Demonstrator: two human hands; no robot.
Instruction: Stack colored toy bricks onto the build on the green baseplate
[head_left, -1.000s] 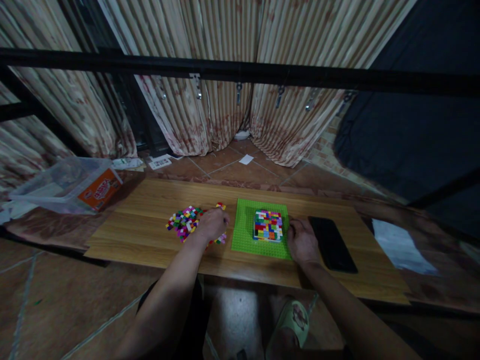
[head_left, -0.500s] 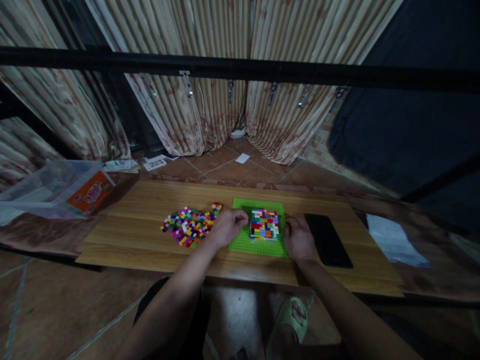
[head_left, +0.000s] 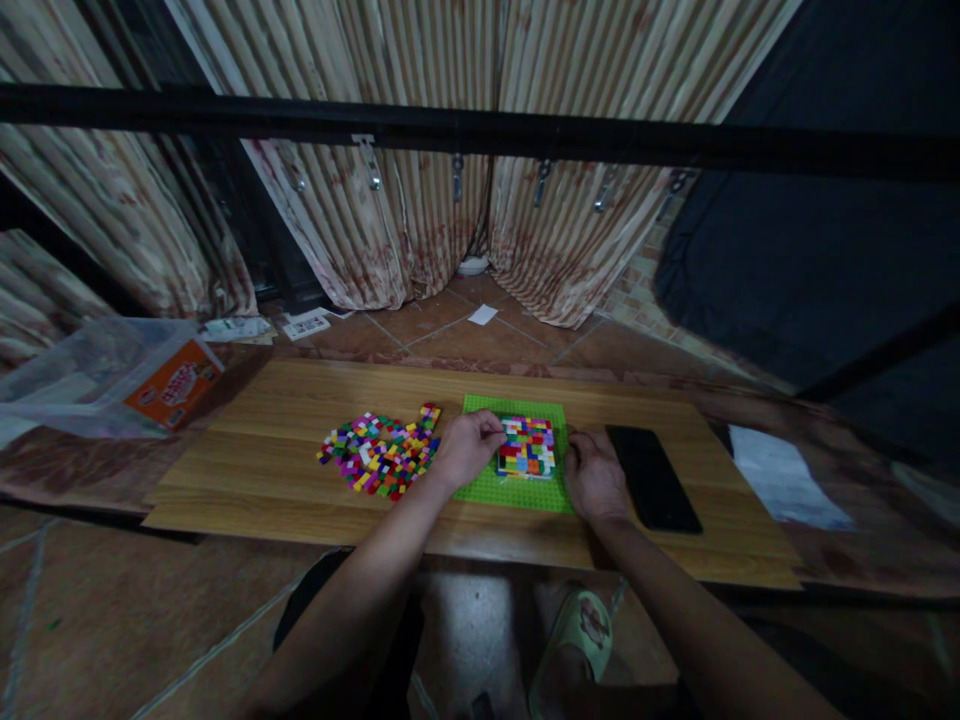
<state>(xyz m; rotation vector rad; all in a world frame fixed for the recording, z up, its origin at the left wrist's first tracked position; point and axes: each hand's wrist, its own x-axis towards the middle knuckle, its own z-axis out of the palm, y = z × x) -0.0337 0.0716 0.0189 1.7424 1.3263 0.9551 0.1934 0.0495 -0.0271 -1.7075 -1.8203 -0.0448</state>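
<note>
A person sits at a low wooden table (head_left: pixel 285 420) with both bare forearms stretched out over it. The left hand (head_left: pixel 469 450) has its fingers bunched together, the tips meeting at the near left corner of a squat block of multicoloured toy bricks (head_left: pixel 527 447). Whether a small brick is pinched between those tips cannot be told in this dim light. The block stands on a bright green baseplate (head_left: pixel 517 492), which lies flat under and just ahead of both sets of fingers. The right hand (head_left: pixel 592 478) rests knuckles-up at the baseplate's right edge with its fingers curled. The tips are just beside the block's right side, and it is unclear whether they grip anything or only press down. Behind the left hand's knuckles, to the outer side, a loose heap of coloured bricks (head_left: pixel 379 456) is spread on the wood. Just beyond the right hand's outer edge lies a dark phone (head_left: pixel 652 478), face up. Far off past the left hand, a clear plastic tub with an orange label (head_left: pixel 97 375) sits beyond the table's corner. Striped curtains (head_left: pixel 420 200) hang behind the table.
</note>
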